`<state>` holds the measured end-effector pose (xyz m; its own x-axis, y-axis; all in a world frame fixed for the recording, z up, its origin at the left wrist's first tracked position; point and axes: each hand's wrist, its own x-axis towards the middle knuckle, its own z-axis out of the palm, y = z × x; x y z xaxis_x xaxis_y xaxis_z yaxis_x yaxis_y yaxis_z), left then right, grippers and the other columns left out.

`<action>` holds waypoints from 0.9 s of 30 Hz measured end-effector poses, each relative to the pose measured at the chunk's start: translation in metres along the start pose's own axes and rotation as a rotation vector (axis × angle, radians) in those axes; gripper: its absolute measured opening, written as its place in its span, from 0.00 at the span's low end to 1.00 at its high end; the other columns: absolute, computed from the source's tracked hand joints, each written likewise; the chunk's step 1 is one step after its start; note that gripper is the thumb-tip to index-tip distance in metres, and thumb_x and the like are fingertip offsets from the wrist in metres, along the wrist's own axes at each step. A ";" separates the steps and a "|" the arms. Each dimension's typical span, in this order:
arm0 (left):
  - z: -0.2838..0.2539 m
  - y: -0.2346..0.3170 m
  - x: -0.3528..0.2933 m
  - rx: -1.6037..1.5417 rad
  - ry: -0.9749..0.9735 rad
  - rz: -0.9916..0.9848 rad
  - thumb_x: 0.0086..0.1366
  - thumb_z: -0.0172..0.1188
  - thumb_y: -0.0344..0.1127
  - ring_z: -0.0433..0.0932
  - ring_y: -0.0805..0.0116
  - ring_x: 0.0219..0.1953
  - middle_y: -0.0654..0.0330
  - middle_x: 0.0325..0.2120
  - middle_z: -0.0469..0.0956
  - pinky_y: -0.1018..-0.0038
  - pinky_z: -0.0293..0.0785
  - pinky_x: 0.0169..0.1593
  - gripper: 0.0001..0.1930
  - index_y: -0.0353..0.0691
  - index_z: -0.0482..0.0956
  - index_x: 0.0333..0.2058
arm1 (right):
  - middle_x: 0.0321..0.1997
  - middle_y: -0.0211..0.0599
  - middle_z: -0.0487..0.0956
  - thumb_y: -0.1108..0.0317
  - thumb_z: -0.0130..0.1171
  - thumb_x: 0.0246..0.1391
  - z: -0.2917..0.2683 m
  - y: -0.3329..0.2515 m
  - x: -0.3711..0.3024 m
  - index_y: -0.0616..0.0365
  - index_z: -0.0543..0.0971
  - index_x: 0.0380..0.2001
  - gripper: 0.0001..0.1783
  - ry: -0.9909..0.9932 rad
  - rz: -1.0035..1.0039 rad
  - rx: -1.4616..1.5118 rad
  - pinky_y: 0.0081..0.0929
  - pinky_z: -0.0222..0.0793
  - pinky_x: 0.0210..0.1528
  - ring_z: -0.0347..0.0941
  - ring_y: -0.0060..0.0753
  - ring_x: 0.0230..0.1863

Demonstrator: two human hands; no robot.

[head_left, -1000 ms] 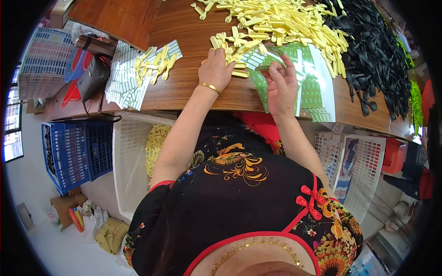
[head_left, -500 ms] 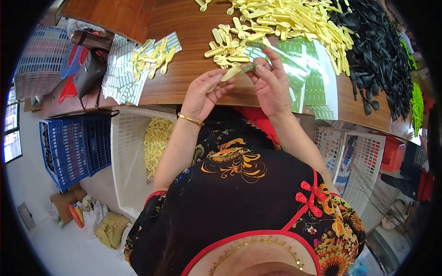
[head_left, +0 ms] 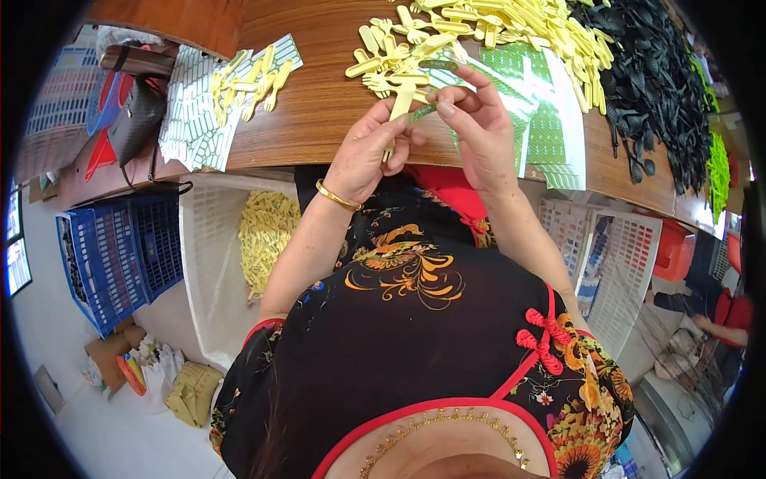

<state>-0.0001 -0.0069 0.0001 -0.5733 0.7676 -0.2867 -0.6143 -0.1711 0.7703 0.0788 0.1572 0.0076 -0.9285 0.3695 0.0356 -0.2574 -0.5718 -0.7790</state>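
Note:
Pinched in my left hand (head_left: pixel 365 160) is a pale yellow plastic fork (head_left: pixel 404 99), its broad handle end pointing away from me. Thumb and forefinger of my right hand (head_left: pixel 485 136) grip a small green sticker (head_left: pixel 423 112), which meets or nearly meets the edge of the fork. A second green sticker (head_left: pixel 438 65) clings to another fingertip of the same hand. Beyond both hands lie loose yellow forks (head_left: pixel 383 56). Printed green sticker sheets (head_left: pixel 550 120) lie to the right, partly behind my right hand.
A big heap of yellow forks (head_left: pixel 519 32) covers the far table, beside a black pile of cutlery (head_left: pixel 658 96). At left, several forks (head_left: pixel 259 76) rest on a peeled sticker sheet (head_left: pixel 195 112), near a dark bag (head_left: pixel 136 116). A white crate (head_left: pixel 211 263) holding forks stands below the table's edge.
The fork has swung from slanted to nearly upright in my left hand. My right hand has shifted slightly right, still gripping the sticker. The whole view has moved a little.

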 end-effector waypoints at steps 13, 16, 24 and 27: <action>0.019 0.009 -0.005 -0.097 -0.001 -0.175 0.80 0.38 0.55 0.52 0.87 0.18 0.72 0.26 0.62 0.86 0.47 0.20 0.21 0.45 0.71 0.48 | 0.35 0.31 0.80 0.81 0.65 0.55 -0.006 -0.019 0.008 0.63 0.67 0.65 0.34 -0.095 -0.043 -0.451 0.35 0.66 0.66 0.75 0.39 0.62; 0.021 0.007 -0.005 -0.040 0.011 -0.179 0.80 0.37 0.56 0.52 0.87 0.17 0.72 0.26 0.62 0.86 0.47 0.20 0.21 0.46 0.71 0.48 | 0.35 0.31 0.80 0.81 0.65 0.55 -0.008 -0.022 0.009 0.64 0.67 0.65 0.34 -0.126 -0.038 -0.494 0.34 0.68 0.65 0.76 0.39 0.61; 0.023 0.006 -0.004 -0.010 0.028 -0.173 0.79 0.41 0.57 0.52 0.85 0.17 0.71 0.24 0.63 0.83 0.45 0.20 0.22 0.44 0.72 0.44 | 0.35 0.30 0.80 0.80 0.65 0.54 -0.010 -0.023 0.009 0.64 0.67 0.65 0.35 -0.127 -0.042 -0.611 0.33 0.68 0.64 0.77 0.35 0.58; 0.024 0.006 -0.005 -0.011 0.028 -0.177 0.79 0.41 0.57 0.52 0.85 0.18 0.71 0.24 0.63 0.83 0.45 0.20 0.22 0.44 0.73 0.44 | 0.35 0.30 0.80 0.80 0.65 0.55 -0.011 -0.021 0.010 0.63 0.67 0.65 0.34 -0.131 -0.044 -0.631 0.32 0.68 0.64 0.76 0.35 0.58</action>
<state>0.0116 0.0028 0.0197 -0.4706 0.7689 -0.4328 -0.7124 -0.0417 0.7006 0.0781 0.1814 0.0174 -0.9560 0.2671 0.1212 -0.1265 -0.0028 -0.9920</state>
